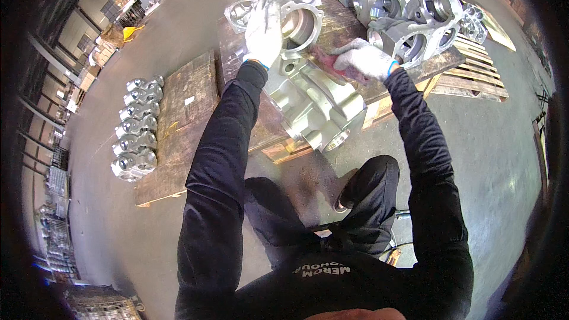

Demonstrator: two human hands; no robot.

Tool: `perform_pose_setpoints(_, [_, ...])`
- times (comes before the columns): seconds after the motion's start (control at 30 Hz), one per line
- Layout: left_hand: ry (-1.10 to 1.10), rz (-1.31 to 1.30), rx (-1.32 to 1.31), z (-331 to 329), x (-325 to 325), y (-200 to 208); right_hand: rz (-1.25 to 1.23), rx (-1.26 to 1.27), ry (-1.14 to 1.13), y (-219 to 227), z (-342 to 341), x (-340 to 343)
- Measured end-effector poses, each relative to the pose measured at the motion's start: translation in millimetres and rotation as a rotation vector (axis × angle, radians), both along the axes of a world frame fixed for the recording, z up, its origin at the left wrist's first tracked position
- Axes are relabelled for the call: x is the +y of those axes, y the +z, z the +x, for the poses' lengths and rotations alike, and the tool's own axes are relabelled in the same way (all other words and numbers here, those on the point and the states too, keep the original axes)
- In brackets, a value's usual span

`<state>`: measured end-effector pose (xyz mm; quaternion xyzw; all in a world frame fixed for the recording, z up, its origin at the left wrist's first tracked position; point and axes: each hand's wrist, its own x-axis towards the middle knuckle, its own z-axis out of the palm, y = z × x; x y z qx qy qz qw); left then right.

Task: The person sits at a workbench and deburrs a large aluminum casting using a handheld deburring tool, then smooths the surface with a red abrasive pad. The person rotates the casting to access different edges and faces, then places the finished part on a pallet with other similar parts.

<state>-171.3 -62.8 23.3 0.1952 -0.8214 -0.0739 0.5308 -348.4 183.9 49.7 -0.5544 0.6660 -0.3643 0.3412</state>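
head view: the person's left hand [265,34], in a white glove, lies along the left side of a bored metal ring [316,24], its fingers stretched out and pointing away from the body; whether they grip an edge cannot be told. the right hand [363,61], gloved too, has its fingers closed on a reddish cloth [339,70], just beside the nearest piece of a cluster of castings [415,26] on the right. between the two forearms, the large silvery casting [320,104] lies on the wooden counter [339,19], its near end at the edge closest to the person; whether the ring and this body are one piece is not clear. more metal castings stand beyond the left hand. to the left, a lower wooden platform [184,106] sits beside the counter, and a row of small metal parts [139,127] runs along its outer side. to the right, a slatted pallet [474,80] rests on the grey floor [492,142]. the sleeves are dark.
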Motion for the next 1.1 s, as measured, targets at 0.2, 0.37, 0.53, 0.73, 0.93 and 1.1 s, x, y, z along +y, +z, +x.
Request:
perform_pose_setpoints(0.2, [0.082,-0.326,-0.039,0.9,-8.9,-3.1,0.068,0.055,0.044,5.0,7.4,103.8])
perform_pose_setpoints(0.37, [0.107,-0.308,-0.157,6.8,18.1,22.9,0.050,-0.287,-0.106,-43.7,8.1,163.7])
perform_pose_setpoints(0.53, [-0.027,0.076,-0.379,18.6,64.6,68.9,-0.289,-0.642,-0.565,-107.2,-2.8,125.6])
perform_pose_setpoints(0.73, [0.179,-0.077,-0.842,10.5,71.4,85.7,-0.046,-0.819,-0.297,-144.2,12.4,117.9])
perform_pose_setpoints(0.93, [-0.074,-0.076,-0.379,15.2,78.5,67.6,-0.141,-0.670,-0.124,-135.6,89.0,138.1])
perform_pose_setpoints(1.1, [-0.425,0.329,-0.101,41.1,80.2,57.9,-0.318,-0.199,0.028,-134.8,209.1,94.1])
